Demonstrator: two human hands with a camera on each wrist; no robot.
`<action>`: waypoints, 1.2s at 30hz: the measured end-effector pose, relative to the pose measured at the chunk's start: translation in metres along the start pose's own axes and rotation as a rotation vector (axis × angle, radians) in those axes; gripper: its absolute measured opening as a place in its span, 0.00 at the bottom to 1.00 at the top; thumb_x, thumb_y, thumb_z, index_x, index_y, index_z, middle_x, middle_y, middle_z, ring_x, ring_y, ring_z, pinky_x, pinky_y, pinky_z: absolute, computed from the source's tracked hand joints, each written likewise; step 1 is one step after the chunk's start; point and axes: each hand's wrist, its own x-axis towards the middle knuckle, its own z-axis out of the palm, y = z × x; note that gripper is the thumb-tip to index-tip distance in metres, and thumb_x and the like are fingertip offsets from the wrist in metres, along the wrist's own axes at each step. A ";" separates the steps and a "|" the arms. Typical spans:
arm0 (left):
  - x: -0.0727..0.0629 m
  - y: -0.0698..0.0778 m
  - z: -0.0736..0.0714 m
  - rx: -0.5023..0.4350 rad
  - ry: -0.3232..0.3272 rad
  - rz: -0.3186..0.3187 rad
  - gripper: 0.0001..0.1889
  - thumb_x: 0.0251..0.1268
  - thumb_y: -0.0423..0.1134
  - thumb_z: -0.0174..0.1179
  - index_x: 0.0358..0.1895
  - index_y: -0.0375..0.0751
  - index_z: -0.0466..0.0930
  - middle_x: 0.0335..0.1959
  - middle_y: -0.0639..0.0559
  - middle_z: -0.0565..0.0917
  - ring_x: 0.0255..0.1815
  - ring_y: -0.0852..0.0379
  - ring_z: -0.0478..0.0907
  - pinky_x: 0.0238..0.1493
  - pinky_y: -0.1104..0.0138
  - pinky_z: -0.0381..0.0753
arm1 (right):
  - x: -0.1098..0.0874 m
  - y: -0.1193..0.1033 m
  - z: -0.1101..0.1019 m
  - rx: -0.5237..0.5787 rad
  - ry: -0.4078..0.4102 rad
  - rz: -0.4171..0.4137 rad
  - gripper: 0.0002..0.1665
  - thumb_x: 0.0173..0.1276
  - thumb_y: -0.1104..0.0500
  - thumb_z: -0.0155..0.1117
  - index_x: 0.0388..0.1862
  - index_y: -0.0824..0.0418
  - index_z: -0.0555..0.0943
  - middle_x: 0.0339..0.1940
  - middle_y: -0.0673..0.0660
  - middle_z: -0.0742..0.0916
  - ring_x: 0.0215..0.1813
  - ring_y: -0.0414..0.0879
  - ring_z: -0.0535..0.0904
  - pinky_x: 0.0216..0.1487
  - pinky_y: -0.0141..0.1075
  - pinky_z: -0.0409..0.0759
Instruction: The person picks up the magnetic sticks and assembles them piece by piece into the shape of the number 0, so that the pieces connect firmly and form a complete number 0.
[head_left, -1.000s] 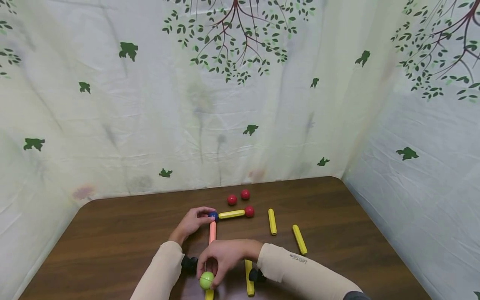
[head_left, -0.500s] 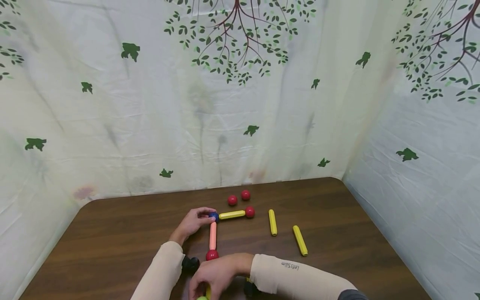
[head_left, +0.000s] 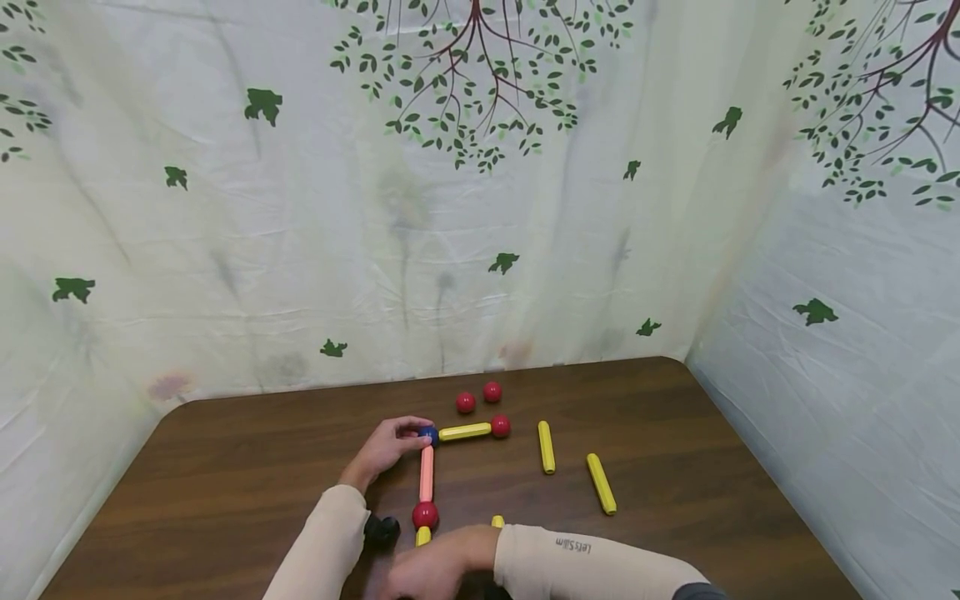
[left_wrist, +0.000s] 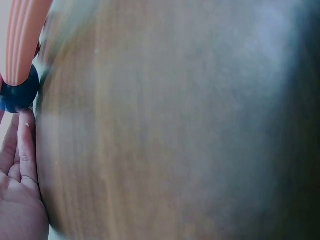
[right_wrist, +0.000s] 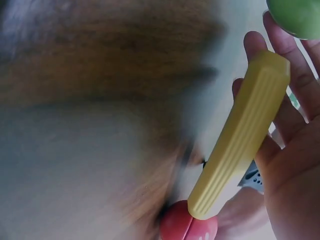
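Observation:
My left hand (head_left: 385, 450) pinches a blue ball (head_left: 429, 434) at the corner of a ball-and-rod build on the table. From that ball a yellow rod (head_left: 465, 432) runs right to a red ball (head_left: 500, 426), and a ribbed pink rod (head_left: 427, 475) runs toward me to another red ball (head_left: 425, 515). A second yellow rod (right_wrist: 240, 140) leads on from this red ball, past my right palm. My right hand (head_left: 435, 568), low in the head view, holds a green ball (right_wrist: 297, 17) at its fingers, apart from the rod's end. The head view hides that ball.
Two loose red balls, one left (head_left: 466, 402) and one right (head_left: 492, 392), lie near the back edge. Two yellow rods, a nearer-centre one (head_left: 547, 447) and a farther-right one (head_left: 602, 483), lie on the brown table (head_left: 247, 467). Another rod (head_left: 498, 522) is mostly under my right sleeve.
My right hand has moved toward me with the green ball, which has dropped out of the head view. The near red ball and yellow rod now show. My left hand stays on the blue ball.

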 end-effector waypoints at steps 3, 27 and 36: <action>0.001 -0.001 0.000 0.004 -0.003 0.004 0.18 0.61 0.39 0.66 0.53 0.38 0.82 0.48 0.44 0.81 0.44 0.52 0.75 0.51 0.61 0.76 | 0.001 0.001 0.002 -0.008 -0.019 -0.039 0.12 0.71 0.65 0.58 0.50 0.68 0.81 0.30 0.51 0.80 0.32 0.30 0.70 0.40 0.16 0.68; 0.002 -0.002 0.001 0.006 0.023 -0.009 0.16 0.60 0.39 0.67 0.51 0.41 0.83 0.46 0.49 0.81 0.43 0.53 0.75 0.52 0.57 0.75 | 0.000 0.002 0.004 -0.190 -0.055 -0.024 0.12 0.71 0.63 0.57 0.50 0.64 0.83 0.35 0.50 0.84 0.40 0.34 0.77 0.49 0.16 0.63; 0.002 -0.002 0.002 0.003 0.022 -0.002 0.16 0.60 0.39 0.67 0.51 0.40 0.83 0.46 0.49 0.81 0.43 0.53 0.75 0.53 0.57 0.75 | -0.002 0.000 0.002 -0.223 -0.081 0.077 0.12 0.73 0.59 0.56 0.50 0.59 0.83 0.35 0.44 0.81 0.36 0.27 0.72 0.47 0.14 0.58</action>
